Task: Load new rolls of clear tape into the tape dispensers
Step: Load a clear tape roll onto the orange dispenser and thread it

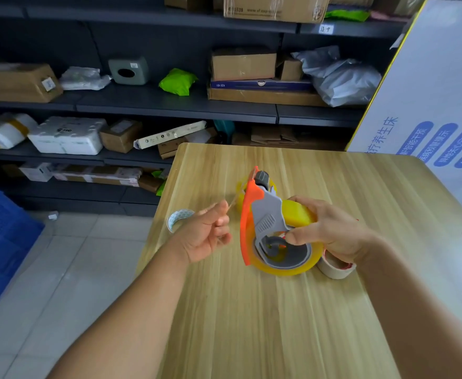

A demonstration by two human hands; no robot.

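Mid-frame above the counter (251, 324), right hand (331, 233) clasps the tape dispenser (265, 214) (cutter end pointing up-frame); left hand (205, 236) pinches its tape strand (234, 201).

Take the tape dispenser (268, 214) above the table (251, 310) as your landmark: your left hand (208, 236) is to its left, your right hand (325, 231) to its right. A small tape roll (178, 218) lies further left, on the table's edge, and shelves (169, 105) stand behind

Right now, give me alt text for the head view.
The right hand grips an orange-and-grey plastic tape dispenser loaded with a yellowish clear tape roll above a light wooden table; the left hand pinches the pulled-out tape end.
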